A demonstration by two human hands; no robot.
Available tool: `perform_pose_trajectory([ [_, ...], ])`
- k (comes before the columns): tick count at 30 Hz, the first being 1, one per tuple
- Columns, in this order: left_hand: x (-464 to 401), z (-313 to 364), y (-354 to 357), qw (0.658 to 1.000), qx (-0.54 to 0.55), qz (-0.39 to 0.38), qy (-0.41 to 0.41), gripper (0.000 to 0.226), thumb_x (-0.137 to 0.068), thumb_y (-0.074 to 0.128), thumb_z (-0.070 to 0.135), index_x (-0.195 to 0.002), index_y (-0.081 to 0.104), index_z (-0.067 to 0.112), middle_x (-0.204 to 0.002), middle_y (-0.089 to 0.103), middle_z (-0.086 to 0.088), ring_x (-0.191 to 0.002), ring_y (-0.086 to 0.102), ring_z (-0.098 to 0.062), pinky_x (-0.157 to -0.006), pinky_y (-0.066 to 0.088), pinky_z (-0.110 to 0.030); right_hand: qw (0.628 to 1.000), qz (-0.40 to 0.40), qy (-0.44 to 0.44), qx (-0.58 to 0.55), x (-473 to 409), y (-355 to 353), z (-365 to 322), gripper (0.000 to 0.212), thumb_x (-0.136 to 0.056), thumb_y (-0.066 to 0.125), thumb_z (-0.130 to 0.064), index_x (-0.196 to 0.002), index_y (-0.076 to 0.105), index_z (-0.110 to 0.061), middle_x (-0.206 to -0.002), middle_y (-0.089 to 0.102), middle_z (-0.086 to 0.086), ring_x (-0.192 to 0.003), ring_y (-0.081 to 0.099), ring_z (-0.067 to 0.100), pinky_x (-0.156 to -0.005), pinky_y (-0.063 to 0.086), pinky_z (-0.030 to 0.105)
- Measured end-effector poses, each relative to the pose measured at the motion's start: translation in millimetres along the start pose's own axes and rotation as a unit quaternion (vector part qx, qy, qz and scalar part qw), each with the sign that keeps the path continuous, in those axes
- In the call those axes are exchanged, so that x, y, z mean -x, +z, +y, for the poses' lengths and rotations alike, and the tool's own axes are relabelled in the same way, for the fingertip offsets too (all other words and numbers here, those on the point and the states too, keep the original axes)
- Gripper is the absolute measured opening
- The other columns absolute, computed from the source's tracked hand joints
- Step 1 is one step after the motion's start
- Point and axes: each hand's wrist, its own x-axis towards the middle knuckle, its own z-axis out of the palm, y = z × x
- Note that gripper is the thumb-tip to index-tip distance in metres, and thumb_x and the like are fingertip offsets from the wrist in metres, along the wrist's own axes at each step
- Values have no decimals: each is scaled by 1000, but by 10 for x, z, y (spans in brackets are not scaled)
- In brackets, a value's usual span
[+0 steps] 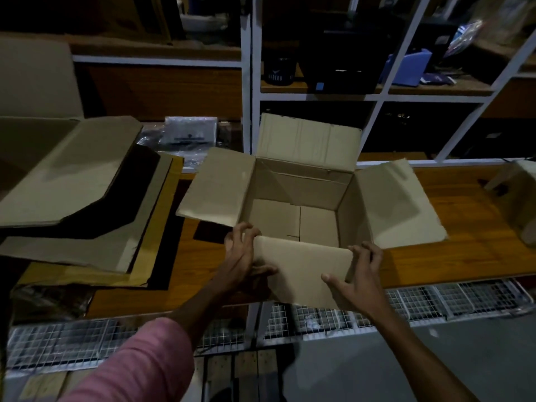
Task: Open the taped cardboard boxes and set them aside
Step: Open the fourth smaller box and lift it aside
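An open cardboard box (293, 187) stands on the wooden table (464, 250) in front of me, empty inside, with its far, left and right flaps spread outward. The near flap (301, 271) folds down toward me over the table edge. My left hand (242, 256) grips the flap's left edge, fingers curled over the top corner and thumb on the face. My right hand (356, 274) grips the flap's right edge, fingers curled round it and thumb lying on the flap's face.
A stack of flattened cardboard sheets (78, 198) covers the table's left side. Part of another box (522, 198) sits at the right edge. White shelving (252, 82) with dark items rises behind. Wire mesh racks (435, 300) lie below the table front.
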Motion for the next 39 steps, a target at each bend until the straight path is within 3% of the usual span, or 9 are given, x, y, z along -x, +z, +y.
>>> perform_pose_trajectory([
  [5,-16,131,-80,1000,-16,19,6,100,-68,70,81,-138,40,17,-139,22,4,-121,20,-12,-108,37,-60,1000,1,-23,8,-147,-101,-63,99,-57,95,-46,-134,33,-35,-131,19,-10,-123,37,25,-100,52,52],
  [8,-85,318,-250,998,-52,-9,-17,113,-57,83,73,-148,30,31,-151,16,5,-138,15,-28,-112,32,-67,997,25,-65,14,-181,-239,-118,106,-53,95,-48,-141,39,-36,-141,21,-8,-130,35,29,-103,49,52],
  [10,-118,441,-366,995,-84,-54,-30,125,-55,88,68,-153,16,41,-160,1,11,-147,-1,-39,-116,22,-69,996,20,-78,32,-202,-322,-158,112,-51,96,-49,-146,40,-33,-146,19,-7,-134,31,31,-108,45,52],
  [13,-81,557,-470,989,-115,-94,-13,137,-54,88,69,-156,-1,45,-162,-20,14,-148,-18,-45,-115,12,-72,996,6,-75,51,-187,-403,-192,122,-49,96,-52,-152,33,-34,-152,15,-6,-139,27,32,-109,43,55],
  [16,-17,620,-481,986,-135,-95,-2,139,-56,88,67,-156,-7,46,-161,-29,14,-146,-23,-46,-112,6,-74,995,7,-73,66,-140,-457,-214,126,-49,96,-54,-154,28,-35,-156,12,-5,-141,26,35,-107,44,61],
  [22,-51,781,-538,984,-172,-32,26,144,-57,93,55,-159,-7,36,-166,-10,5,-148,-11,-47,-115,0,-74,990,28,-97,94,-148,-628,-301,130,-50,95,-55,-156,22,-36,-164,3,-5,-145,20,38,-109,41,62],
  [27,29,832,-462,986,-164,-17,12,145,-59,93,48,-158,-13,41,-167,-6,5,-149,-9,-47,-113,5,-76,988,10,-94,126,-28,-606,-273,142,-48,95,-56,-158,6,-42,-164,-8,-3,-145,15,40,-110,40,62],
  [34,29,1146,-689,979,-196,34,36,127,-65,92,39,-157,5,37,-166,-1,2,-147,-3,-50,-112,16,-78,985,80,-129,85,-66,-781,-339,136,-47,98,-50,-156,18,-41,-164,2,-3,-144,21,43,-104,43,68],
  [39,6,1415,-1070,971,-214,90,57,128,-67,91,39,-155,-3,40,-164,-4,1,-146,-1,-50,-113,21,-76,965,151,-198,78,-162,-1108,-675,129,-46,99,-46,-154,28,-33,-162,12,8,-141,25,43,-98,47,69],
])
